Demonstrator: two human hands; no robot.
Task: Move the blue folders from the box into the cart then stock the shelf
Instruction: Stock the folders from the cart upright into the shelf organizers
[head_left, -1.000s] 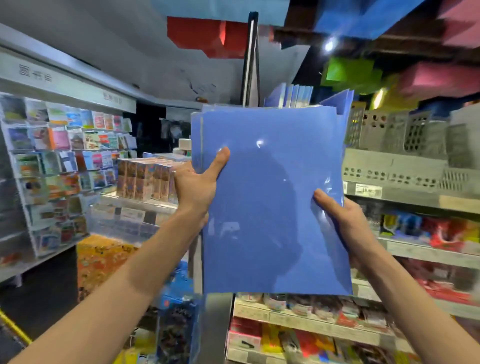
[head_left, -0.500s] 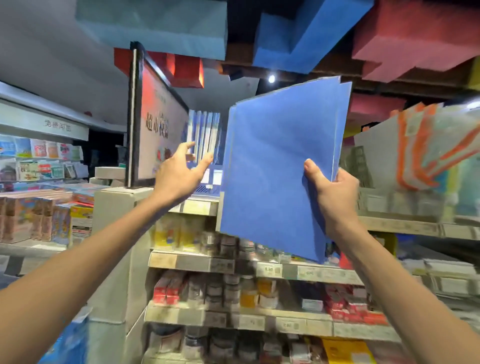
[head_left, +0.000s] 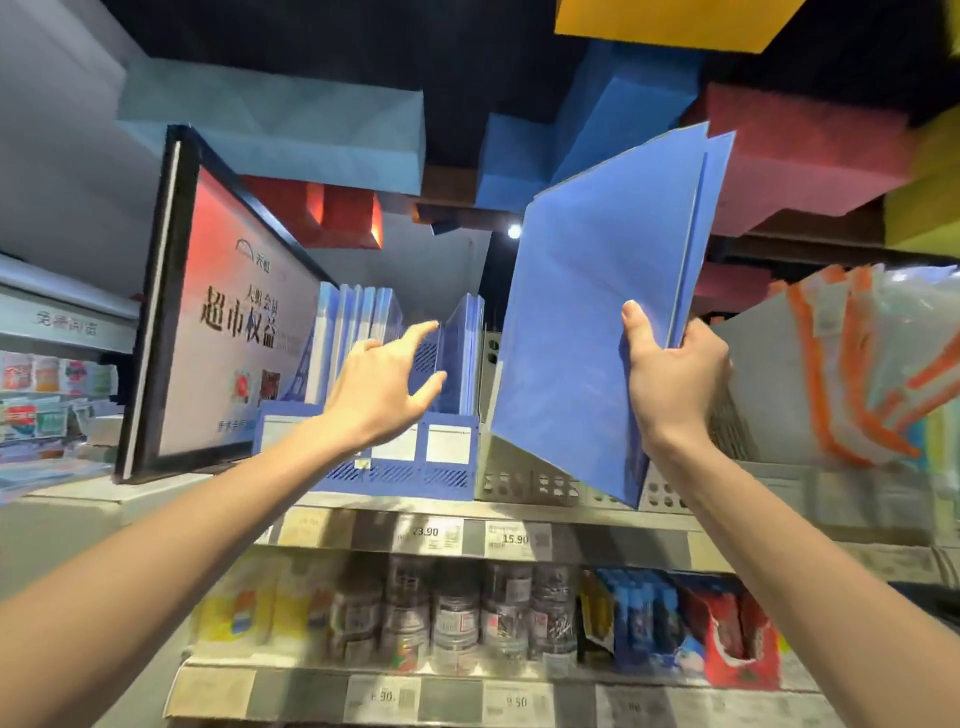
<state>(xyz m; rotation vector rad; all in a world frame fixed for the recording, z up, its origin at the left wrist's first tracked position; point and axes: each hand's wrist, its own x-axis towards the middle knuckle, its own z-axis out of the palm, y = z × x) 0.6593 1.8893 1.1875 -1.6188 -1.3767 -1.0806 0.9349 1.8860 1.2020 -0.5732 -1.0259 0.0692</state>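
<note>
Up at shelf height, the folders (head_left: 597, 322), a thin stack of plain blue ones, are in the air, tilted, their top corners leaning to the right and their lower corner hanging in front of the grey rack (head_left: 524, 483). The right hand (head_left: 670, 379) grips them at their right edge, thumb on the front face and fingers curled round behind. They touch neither rack.

The left hand (head_left: 384, 384) holds nothing. Its fingers are spread wide, the forefinger stretched toward the slots of the blue rack (head_left: 395, 467); I cannot tell whether the fingertip touches anything there. This rack stands on the top shelf (head_left: 597, 535), just left of the grey rack. Shelved folders (head_left: 353, 332) of the same blue stand upright in its left slots, and a few more lean at its right end, with an open gap between them where the left hand is.

Left of the blue rack stands a black-framed sign (head_left: 228, 332) with a red and white face and Chinese lettering. To the right, beyond the held stack, are clear bags (head_left: 857, 374) with orange stripes. Price tags (head_left: 514, 538) reading 23.90 and 15.90 sit on the front strip of the shelf. On the shelf below are bottles (head_left: 452, 613), blurred, and blue and red packets (head_left: 675, 634) to their right. Big coloured blocks (head_left: 270, 130) hang from the dark ceiling.
</note>
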